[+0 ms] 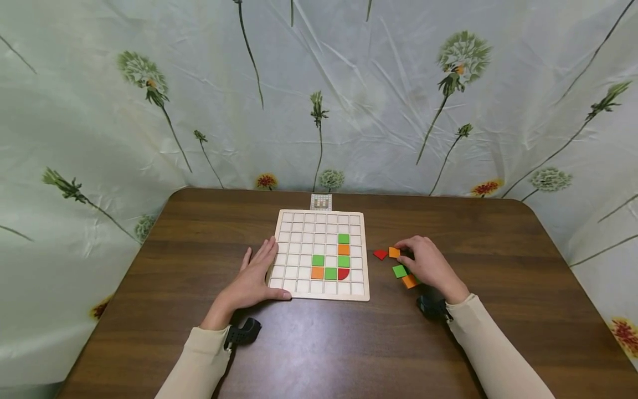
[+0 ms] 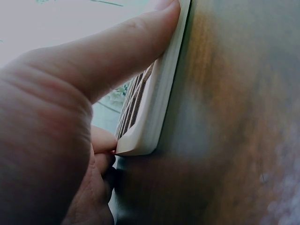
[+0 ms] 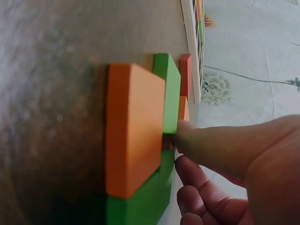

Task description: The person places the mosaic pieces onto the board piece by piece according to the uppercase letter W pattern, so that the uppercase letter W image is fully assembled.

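Note:
A white gridded board [image 1: 294,241] lies on the table, with green, orange and red pieces in some cells at its right half. My left hand [image 1: 251,280] rests at its lower-left corner, fingers straight along the left side and thumb on the near edge; in the left wrist view the thumb [image 2: 136,40] touches the rim. Right of the board, my right hand [image 1: 428,260] pinches an orange square tile [image 1: 394,252] between thumb and fingers. Beside it lies a red piece [image 1: 380,254]. Below the hand are a green tile [image 1: 400,271] and another orange tile [image 3: 145,131], partly overlapping more green.
A small printed card [image 1: 321,202] lies at the board's far edge. The brown wooden table [image 1: 319,349] meets a flower-printed cloth [image 1: 369,111] behind. A black wrist device [image 1: 244,332] is strapped on each arm.

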`<state>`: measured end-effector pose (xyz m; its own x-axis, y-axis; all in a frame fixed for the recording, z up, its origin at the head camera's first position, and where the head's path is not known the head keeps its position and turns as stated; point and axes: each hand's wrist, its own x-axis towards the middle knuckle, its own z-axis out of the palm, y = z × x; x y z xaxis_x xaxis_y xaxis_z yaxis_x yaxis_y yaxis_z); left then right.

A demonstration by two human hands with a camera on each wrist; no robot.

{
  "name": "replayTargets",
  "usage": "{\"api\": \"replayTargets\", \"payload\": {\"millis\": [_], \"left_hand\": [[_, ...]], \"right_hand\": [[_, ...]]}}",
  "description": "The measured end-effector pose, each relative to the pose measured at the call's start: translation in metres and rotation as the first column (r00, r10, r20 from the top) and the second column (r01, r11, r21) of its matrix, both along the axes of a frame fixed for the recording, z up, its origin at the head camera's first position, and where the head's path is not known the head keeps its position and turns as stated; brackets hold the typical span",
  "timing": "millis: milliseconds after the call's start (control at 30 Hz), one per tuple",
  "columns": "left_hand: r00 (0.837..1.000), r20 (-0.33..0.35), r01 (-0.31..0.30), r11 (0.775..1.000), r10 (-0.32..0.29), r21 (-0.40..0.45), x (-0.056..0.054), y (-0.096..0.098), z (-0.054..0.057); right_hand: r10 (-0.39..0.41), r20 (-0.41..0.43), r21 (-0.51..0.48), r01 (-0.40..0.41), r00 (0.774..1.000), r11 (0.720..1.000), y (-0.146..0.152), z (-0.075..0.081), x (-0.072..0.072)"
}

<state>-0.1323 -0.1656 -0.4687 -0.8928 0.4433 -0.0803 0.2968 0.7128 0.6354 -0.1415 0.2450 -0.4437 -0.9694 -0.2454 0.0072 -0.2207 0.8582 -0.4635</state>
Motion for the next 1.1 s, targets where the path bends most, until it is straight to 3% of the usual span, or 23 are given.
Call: {"api": "replayTargets", "payload": {"millis": [500, 1100], "left_hand": [[1.0, -0.011, 0.005, 1.0, -0.005, -0.002, 0.002, -0.002, -0.002], [1.0, -0.014, 0.005, 1.0, -0.004, 0.014, 0.002, -0.001, -0.003]], "right_hand": [[-0.056, 0.023, -0.028, 0.056, 0.998, 0.998, -0.008, 0.002, 0.006], [-0.008, -0.051, -0.107, 0.002, 0.999, 0.994, -0.033, 0.003, 0.005]]}}
